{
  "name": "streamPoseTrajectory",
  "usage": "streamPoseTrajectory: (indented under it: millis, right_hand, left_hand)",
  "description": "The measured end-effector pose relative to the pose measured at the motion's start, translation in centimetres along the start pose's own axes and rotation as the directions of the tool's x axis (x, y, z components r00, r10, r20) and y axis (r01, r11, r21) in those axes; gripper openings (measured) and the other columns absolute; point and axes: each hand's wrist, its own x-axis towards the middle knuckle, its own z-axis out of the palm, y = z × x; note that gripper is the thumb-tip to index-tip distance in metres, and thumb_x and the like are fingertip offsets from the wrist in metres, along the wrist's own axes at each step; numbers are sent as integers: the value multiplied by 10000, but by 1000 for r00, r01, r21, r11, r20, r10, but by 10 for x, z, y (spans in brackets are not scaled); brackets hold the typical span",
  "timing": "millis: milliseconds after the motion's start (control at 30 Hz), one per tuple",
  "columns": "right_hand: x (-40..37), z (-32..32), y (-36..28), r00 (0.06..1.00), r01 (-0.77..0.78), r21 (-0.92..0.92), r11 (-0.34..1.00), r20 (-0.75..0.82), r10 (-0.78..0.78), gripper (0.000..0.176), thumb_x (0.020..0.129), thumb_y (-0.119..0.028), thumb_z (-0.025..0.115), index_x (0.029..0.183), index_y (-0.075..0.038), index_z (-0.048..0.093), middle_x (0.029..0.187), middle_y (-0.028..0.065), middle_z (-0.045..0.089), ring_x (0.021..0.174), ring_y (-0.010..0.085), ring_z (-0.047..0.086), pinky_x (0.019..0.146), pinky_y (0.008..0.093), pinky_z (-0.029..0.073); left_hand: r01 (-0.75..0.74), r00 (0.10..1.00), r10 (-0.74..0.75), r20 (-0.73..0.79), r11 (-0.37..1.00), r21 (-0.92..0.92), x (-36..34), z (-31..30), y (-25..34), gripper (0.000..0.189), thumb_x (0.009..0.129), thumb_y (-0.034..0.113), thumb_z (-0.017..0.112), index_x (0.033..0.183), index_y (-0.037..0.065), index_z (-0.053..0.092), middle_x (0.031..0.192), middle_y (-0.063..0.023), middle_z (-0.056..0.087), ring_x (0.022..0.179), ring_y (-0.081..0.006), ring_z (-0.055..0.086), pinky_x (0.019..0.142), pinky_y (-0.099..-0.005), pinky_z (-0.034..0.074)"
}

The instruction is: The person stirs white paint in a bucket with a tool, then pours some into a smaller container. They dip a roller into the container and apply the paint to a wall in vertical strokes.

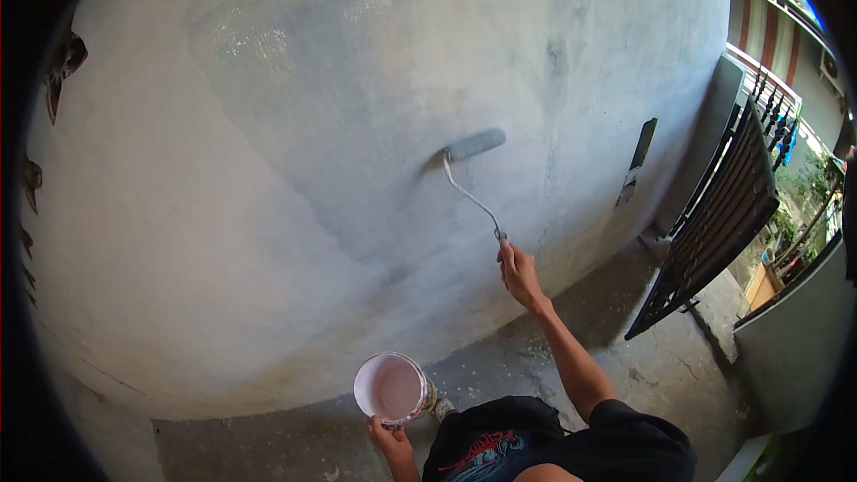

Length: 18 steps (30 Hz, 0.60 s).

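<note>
My right hand [520,273] is closed round the handle of a paint roller [476,144], its arm stretched toward the wall. The roller's grey sleeve lies against the pale wall [357,107], and its bent wire frame runs down to my fist. Around and left of the roller the wall shows a darker grey, damp-looking patch, with shiny wet spots near its top. Low in front of my body, my left hand [388,436] grips the near rim of a paint bucket [391,387]. The bucket is tilted toward me, pale pinkish inside.
A dark metal gate [714,214] stands open at the right, beyond the wall's end. Dark strips [637,161] mark the wall near it. Concrete floor [268,446] with light specks runs along the wall's foot. Plants [794,205] show outside the gate.
</note>
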Motion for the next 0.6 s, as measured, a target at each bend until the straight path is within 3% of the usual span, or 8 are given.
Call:
streamPoseTrajectory:
  millis: [67,267,333,400,433,500,533,600]
  right_hand:
    - [13,1,-9,996,81,-35,996,-29,-82,504,1031,-387,391,745,9,516,541,104,427,516,177,438,516,365,375]
    - [17,16,54,997,79,17,997,26,-79,489,1037,-370,367,741,3,477,564,85,438,518,186,446,519,367,383]
    - [5,23,92,995,89,40,995,39,-91,510,1030,-451,344,701,-76,445,539,-10,407,439,103,427,424,294,370]
    - [-10,25,130,997,33,3,999,65,-33,516,1029,-459,348,698,-75,447,541,-12,408,453,101,421,432,292,364]
    - [-21,25,134,997,36,6,999,70,-37,516,1029,-459,348,698,-75,447,541,-12,408,453,101,421,432,292,364]
    - [-39,21,138,976,-157,44,987,161,148,516,1027,-462,357,697,-75,447,549,-14,409,472,97,413,442,285,353]
    - [-42,19,140,975,-158,43,986,162,150,516,1027,-462,357,697,-75,447,549,-14,409,472,97,413,442,285,353]
    - [-47,18,138,961,-225,74,971,183,209,514,1023,-468,373,700,-75,446,559,-14,410,486,94,407,452,283,343]
  left_hand:
    - [-4,1000,4,31,1000,-5,4,-4,-5,236,789,203,568,981,125,454,952,-59,512,810,-164,531,697,-335,446]
    - [-19,999,20,37,1000,-12,-8,0,-9,246,809,187,557,1022,116,457,1000,-77,519,902,-192,568,727,-332,480]
    - [-37,999,38,30,998,-47,-9,3,-14,245,814,185,556,1025,114,456,992,-75,512,921,-199,571,745,-340,486]
    - [-265,963,250,97,944,195,-11,-7,-23,247,815,199,560,1025,112,461,997,-74,507,929,-202,568,769,-360,489]
    - [-268,963,255,93,944,192,-7,-13,-25,247,815,199,560,1025,112,461,997,-74,507,929,-202,568,769,-360,489]
    - [-191,979,181,92,975,118,5,-22,-26,255,812,209,566,1027,112,469,1010,-78,515,932,-205,566,797,-384,483]
    - [-190,980,180,90,975,118,-4,-12,-18,255,812,209,566,1027,112,469,1010,-78,515,932,-205,566,797,-384,483]
    - [-61,998,62,-24,998,11,-18,8,0,267,808,221,573,1034,114,480,1050,-89,531,933,-210,568,815,-402,477]
